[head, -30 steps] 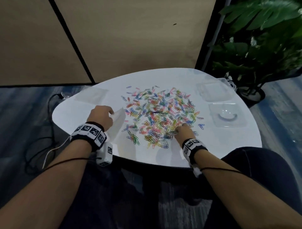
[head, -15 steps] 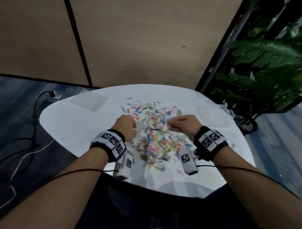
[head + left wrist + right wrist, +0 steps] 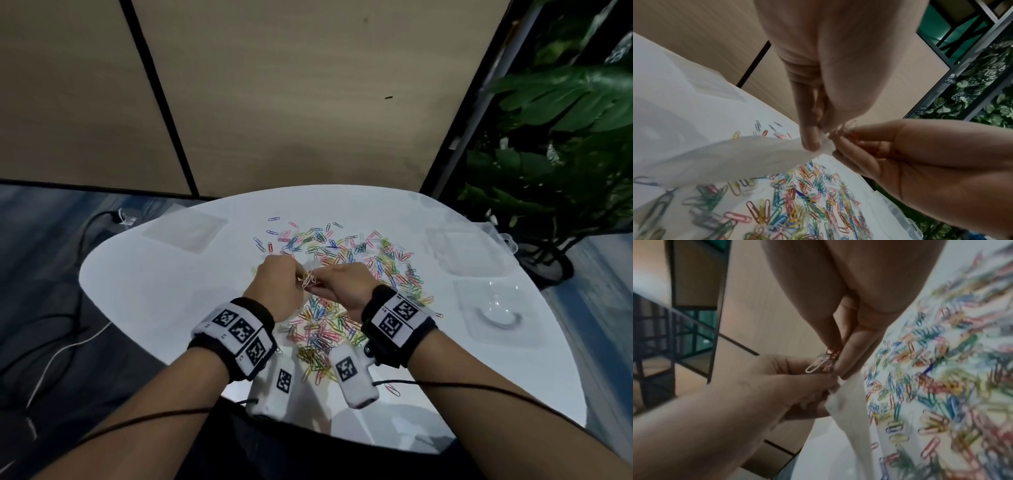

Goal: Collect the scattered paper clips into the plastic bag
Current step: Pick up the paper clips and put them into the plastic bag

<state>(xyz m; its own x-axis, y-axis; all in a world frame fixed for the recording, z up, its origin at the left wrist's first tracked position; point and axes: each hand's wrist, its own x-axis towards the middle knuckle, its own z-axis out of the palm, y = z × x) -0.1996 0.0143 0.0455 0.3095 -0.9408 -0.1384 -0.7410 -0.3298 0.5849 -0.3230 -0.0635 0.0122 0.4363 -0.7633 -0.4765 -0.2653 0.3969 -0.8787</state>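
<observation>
Colourful paper clips lie scattered over the middle of the white table. Above the pile, my left hand pinches the top edge of the translucent plastic bag, which hangs down to the table. My right hand meets it there and pinches a small bunch of clips at the bag's mouth. The left wrist view shows my left fingertips on the bag rim and the bunch of clips sticking out beside them. The bag's inside is hidden.
Two clear plastic boxes stand at the table's right side. A flat clear bag lies at the back left. A potted plant stands right of the table. Cables run over the floor on the left.
Both hands have risen from the table and come together over the pile. The right hand took up a bunch of clips and brought it to the bag held by the left.
</observation>
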